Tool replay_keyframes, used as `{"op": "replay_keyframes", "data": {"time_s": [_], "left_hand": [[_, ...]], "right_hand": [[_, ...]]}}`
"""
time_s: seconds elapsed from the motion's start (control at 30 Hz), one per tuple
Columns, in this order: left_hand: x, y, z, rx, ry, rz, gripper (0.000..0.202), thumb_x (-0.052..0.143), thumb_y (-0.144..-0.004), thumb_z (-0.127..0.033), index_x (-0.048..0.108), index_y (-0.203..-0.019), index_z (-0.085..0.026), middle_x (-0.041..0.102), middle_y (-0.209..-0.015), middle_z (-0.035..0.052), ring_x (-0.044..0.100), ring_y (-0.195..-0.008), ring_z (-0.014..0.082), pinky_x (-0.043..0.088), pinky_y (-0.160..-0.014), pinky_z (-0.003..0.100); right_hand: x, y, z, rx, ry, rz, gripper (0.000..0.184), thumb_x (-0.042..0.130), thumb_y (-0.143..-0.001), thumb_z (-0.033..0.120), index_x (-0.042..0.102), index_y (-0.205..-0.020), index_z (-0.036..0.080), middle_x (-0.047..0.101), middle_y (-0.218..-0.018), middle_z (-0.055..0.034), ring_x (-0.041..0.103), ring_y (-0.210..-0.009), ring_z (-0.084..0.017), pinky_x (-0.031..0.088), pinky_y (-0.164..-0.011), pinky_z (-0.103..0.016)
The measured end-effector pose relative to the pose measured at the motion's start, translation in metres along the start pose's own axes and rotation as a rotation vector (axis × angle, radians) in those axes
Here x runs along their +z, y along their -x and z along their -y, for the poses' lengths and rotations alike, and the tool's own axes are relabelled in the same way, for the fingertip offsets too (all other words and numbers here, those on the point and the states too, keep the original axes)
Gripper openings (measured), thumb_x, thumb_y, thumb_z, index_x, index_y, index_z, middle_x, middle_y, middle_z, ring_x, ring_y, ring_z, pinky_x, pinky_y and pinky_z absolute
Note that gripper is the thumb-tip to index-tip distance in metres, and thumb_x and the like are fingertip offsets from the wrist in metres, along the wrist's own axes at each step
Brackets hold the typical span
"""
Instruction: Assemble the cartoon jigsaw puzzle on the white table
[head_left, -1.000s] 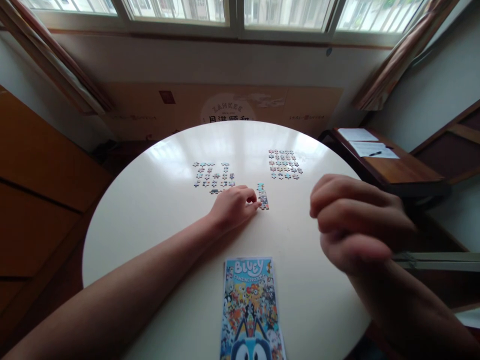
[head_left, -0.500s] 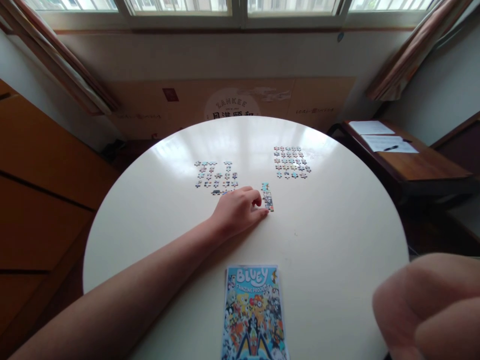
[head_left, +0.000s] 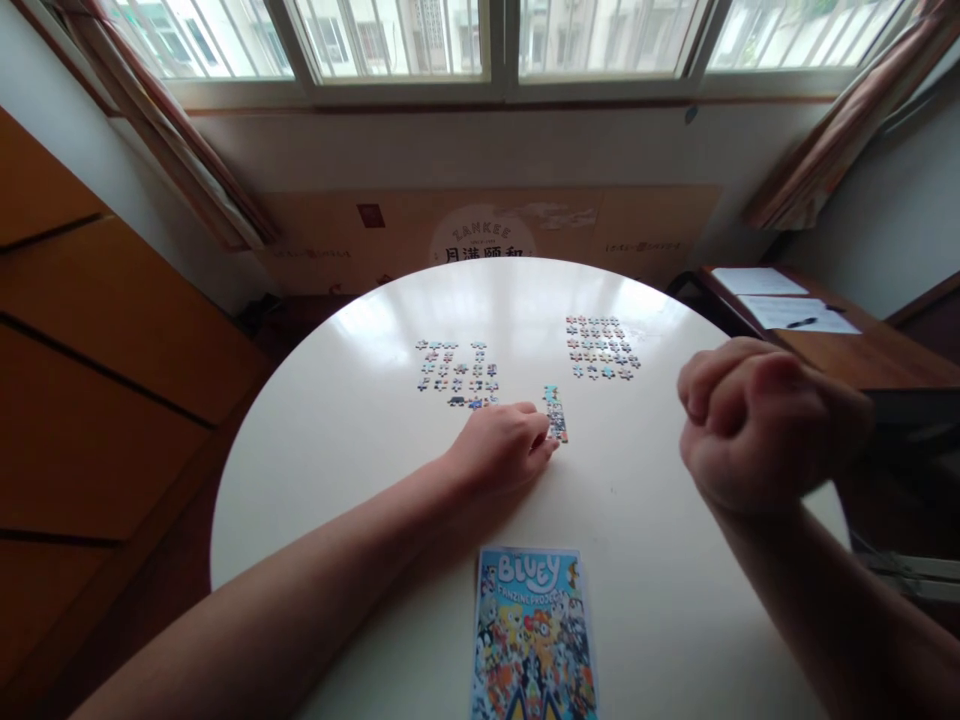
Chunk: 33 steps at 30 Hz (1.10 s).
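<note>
Head view: left hand [head_left: 504, 440] touches a joined strip [head_left: 556, 415], grip unclear; right hand [head_left: 765, 425] clenched; loose pieces [head_left: 602, 357] remain toward surface's [head_left: 337, 450] far edge.

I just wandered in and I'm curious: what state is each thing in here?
Left hand: fingers bent, at the joined puzzle strip's near end.
Right hand: raised, fingers curled; contents unclear.
Joined puzzle strip: flat, partly assembled.
Left pieces: spread out, mostly separate.
Right pieces: laid in rows.
Bluey picture: flat, face up.
Curtains: drawn aside.
</note>
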<state>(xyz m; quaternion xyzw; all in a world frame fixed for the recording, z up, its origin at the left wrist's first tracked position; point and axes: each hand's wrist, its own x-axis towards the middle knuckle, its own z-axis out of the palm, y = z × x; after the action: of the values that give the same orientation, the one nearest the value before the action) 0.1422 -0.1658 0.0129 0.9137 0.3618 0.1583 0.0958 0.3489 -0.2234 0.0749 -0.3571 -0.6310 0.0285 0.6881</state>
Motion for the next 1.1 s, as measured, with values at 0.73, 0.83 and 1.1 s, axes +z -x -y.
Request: {"op": "replay_keyframes", "data": {"time_s": [0.73, 0.83, 1.1], "left_hand": [[-0.007, -0.002, 0.017, -0.035, -0.032, 0.05, 0.02, 0.065, -0.09, -0.033, 0.061, -0.076, -0.019, 0.063, -0.078, 0.0021, 0.05, -0.06, 0.0135, 0.034, -0.056, 0.028], [-0.007, -0.002, 0.018, -0.058, -0.006, 0.038, 0.017, 0.065, -0.09, -0.032, 0.063, -0.078, -0.02, 0.064, -0.082, 0.0015, 0.052, -0.062, 0.0135, 0.036, -0.057, 0.028], [-0.006, -0.002, 0.023, -0.069, 0.031, 0.043, 0.016, 0.067, -0.089, -0.03, 0.062, -0.078, -0.019, 0.065, -0.082, 0.0009, 0.052, -0.063, 0.0129, 0.037, -0.06, 0.027]], "right_hand": [[0.02, 0.013, -0.09, 0.449, 0.323, 0.772, 0.02, 0.065, -0.088, 0.03, 0.081, -0.097, 0.023, 0.077, -0.089, -0.0034, 0.062, -0.069, -0.016, 0.049, -0.066, -0.032], [0.02, 0.015, -0.092, 0.436, 0.364, 0.824, 0.018, 0.066, -0.087, 0.025, 0.082, -0.096, 0.025, 0.076, -0.084, -0.0023, 0.062, -0.07, -0.016, 0.048, -0.066, -0.032], [0.022, 0.014, -0.089, 0.417, 0.392, 0.825, 0.017, 0.066, -0.089, 0.023, 0.082, -0.094, 0.026, 0.075, -0.086, -0.002, 0.063, -0.073, -0.016, 0.048, -0.068, -0.031]]}}
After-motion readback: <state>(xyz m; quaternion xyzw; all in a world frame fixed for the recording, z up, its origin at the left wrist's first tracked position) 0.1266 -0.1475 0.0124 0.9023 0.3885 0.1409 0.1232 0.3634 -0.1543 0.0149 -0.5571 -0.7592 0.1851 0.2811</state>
